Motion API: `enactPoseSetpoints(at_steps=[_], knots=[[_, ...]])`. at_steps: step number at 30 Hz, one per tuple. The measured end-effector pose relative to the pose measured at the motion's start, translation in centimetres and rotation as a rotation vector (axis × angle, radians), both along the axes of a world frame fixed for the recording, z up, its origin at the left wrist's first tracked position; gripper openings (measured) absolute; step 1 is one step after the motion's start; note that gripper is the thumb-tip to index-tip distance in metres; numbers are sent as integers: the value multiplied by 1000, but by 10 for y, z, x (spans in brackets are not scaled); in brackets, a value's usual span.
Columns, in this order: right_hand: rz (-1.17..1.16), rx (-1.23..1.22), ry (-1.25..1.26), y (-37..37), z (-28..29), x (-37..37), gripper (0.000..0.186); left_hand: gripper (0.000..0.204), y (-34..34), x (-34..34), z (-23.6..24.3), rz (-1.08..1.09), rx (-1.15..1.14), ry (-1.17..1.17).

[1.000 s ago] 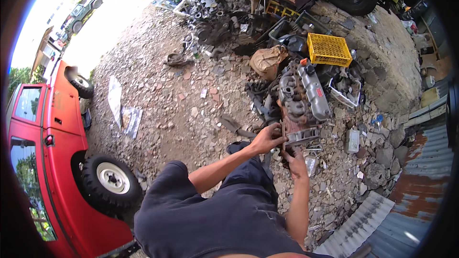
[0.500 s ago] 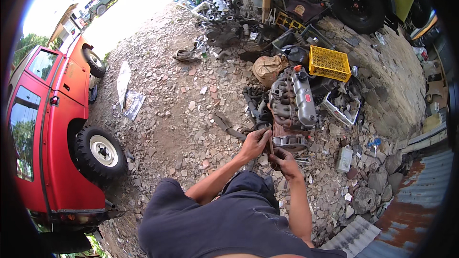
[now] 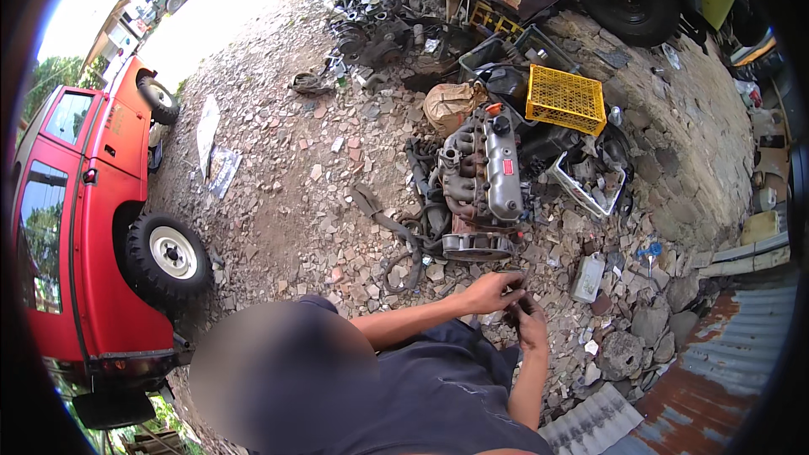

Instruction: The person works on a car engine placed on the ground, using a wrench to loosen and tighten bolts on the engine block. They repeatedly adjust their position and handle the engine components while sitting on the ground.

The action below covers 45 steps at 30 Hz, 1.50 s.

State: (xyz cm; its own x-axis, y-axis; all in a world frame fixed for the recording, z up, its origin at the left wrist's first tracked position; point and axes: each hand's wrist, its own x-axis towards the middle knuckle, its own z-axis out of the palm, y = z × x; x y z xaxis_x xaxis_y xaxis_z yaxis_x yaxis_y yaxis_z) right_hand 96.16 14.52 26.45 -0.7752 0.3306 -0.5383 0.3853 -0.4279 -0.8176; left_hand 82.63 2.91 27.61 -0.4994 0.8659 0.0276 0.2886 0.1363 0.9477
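My left hand (image 3: 492,292) reaches in from the left with its fingers pinched together. Close against it, my right hand (image 3: 529,324) has curled fingers, and the fingertips of both hands nearly meet. Something small and thin seems to lie at the fingers, too small to name. Both hands are just on the near side of an engine (image 3: 484,177), apart from it. The engine stands on the ground with a silver valve cover, an orange cap and a round flywheel end toward me. Dark hoses (image 3: 413,240) lie along its left side.
A yellow plastic crate (image 3: 566,99), a brown bag (image 3: 452,107) and a white crate (image 3: 590,185) surround the engine. Right of my hands are a translucent jug (image 3: 588,278), rocks (image 3: 621,355) and rusty corrugated sheets (image 3: 725,362). A red vehicle (image 3: 114,227) stands left on rubble.
Both hands have moved right and nearer to me, away from the engine's flywheel end. The slim strip seen between them earlier no longer shows clearly. The view has shifted slightly.
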Motion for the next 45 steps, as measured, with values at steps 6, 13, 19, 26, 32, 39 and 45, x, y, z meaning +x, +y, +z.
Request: enactPoseSetpoints(at_steps=[6,13,19,26,32,39,45], knots=[[495,163,-46,41,-43,-29,28,26,7,13,-42,469,-83,-307],[791,7,-135,126,-77,12,36,39,43,78,-71,1058,-17,-593],[746,-118,-383,202,-165,90,38,31,97,159,-140,1172,-224,-905],[483,-87,-617,226,-309,146,31,27,155,210,-308,941,-443,-1202],[388,2,-808,230,-539,161,28,43,174,215,-518,799,-778,-1109],[858,595,-807,277,-766,85,39,58,194,141,-769,705,-868,-971],[732,984,-686,311,-821,14,41,38,217,119,-846,1118,-742,-1133]])
